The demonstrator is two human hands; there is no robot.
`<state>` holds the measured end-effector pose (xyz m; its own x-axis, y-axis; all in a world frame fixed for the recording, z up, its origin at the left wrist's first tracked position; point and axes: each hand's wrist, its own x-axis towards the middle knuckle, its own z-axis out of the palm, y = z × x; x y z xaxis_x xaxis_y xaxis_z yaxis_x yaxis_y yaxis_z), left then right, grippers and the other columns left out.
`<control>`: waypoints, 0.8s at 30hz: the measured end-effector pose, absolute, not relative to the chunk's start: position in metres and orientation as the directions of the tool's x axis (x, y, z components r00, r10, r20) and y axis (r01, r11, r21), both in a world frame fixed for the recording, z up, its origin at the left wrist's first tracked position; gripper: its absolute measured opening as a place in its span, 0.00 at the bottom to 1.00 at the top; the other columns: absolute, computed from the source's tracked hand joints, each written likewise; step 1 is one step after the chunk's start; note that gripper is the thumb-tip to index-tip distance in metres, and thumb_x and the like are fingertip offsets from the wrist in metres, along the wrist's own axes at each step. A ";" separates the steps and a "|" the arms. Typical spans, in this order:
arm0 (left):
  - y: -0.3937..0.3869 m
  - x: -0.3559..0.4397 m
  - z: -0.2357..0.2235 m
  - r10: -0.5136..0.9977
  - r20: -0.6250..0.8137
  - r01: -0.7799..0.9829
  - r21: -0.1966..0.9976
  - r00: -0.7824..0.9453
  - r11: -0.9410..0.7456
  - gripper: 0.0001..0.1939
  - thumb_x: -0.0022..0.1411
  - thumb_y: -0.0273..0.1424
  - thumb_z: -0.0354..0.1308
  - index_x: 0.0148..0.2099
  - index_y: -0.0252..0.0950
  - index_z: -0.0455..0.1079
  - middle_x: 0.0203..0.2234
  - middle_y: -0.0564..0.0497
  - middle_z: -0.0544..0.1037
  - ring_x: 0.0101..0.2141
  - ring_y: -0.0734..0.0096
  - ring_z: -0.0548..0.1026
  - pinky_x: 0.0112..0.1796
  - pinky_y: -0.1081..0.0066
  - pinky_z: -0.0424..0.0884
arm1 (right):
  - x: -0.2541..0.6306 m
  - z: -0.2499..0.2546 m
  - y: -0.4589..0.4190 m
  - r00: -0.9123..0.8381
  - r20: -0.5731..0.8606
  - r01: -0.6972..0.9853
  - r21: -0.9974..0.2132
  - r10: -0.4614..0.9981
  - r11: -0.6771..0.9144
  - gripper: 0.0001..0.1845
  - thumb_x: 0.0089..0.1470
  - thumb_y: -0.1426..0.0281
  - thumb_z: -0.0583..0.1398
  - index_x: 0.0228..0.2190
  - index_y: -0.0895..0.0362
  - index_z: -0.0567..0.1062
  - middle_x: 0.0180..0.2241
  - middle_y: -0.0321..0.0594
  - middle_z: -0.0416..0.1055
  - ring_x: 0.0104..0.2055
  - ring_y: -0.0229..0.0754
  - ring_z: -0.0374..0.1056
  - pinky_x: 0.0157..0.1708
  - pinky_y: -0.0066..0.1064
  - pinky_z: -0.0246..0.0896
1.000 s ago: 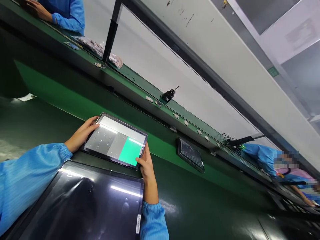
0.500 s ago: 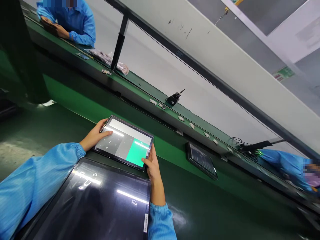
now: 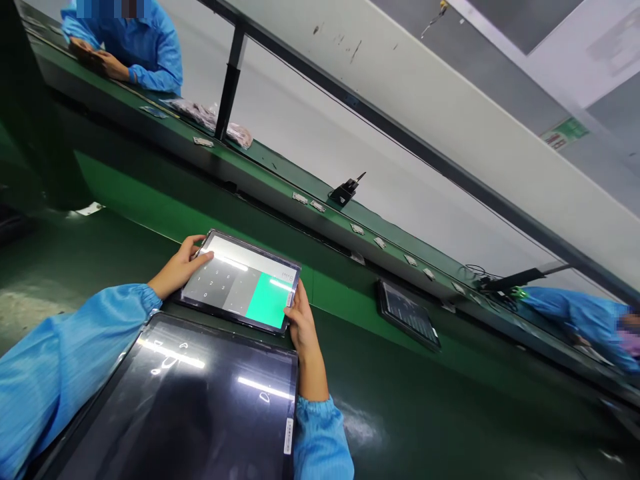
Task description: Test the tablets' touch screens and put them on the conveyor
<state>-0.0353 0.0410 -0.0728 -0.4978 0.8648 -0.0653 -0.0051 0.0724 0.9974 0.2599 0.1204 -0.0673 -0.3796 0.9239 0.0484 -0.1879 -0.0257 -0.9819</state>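
Note:
Between my two hands is a tablet (image 3: 235, 287) with a lit screen, showing a calculator keypad in grey and a bright green panel. My left hand (image 3: 181, 267) grips its left end, the thumb lying over the screen's edge. At the right end, my right hand (image 3: 304, 323) holds the frame with the thumb at the lower right corner; some fingers are hidden behind it. Nearer to me lies a larger dark screen panel (image 3: 200, 407), with light reflections, white marks and a small label on its right edge.
Another dark tablet (image 3: 407, 313) lies on the green bench (image 3: 400, 413) to the right. Small metal parts (image 3: 357, 229) and a black power adapter (image 3: 345, 191) sit along the raised shelf. Across it, a person in blue (image 3: 130, 53) leans at the upper left; a blue sleeve (image 3: 565, 313) shows at right.
The view has shifted slightly. Small dark characters now show in the display strip above the green panel. My right thumb has moved toward the tablet's right edge; both hands keep hold.

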 end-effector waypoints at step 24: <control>0.037 -0.034 -0.068 0.882 -0.033 -0.169 0.984 -0.470 -0.052 0.34 0.57 0.48 0.58 0.62 0.41 0.66 0.61 0.47 0.70 0.60 0.49 0.67 0.59 0.56 0.65 | 0.261 -0.077 0.128 -0.276 -0.003 -0.182 -0.982 0.961 -0.056 0.37 0.45 0.61 0.68 0.57 0.51 0.69 0.59 0.42 0.70 0.63 0.51 0.63 0.66 0.50 0.50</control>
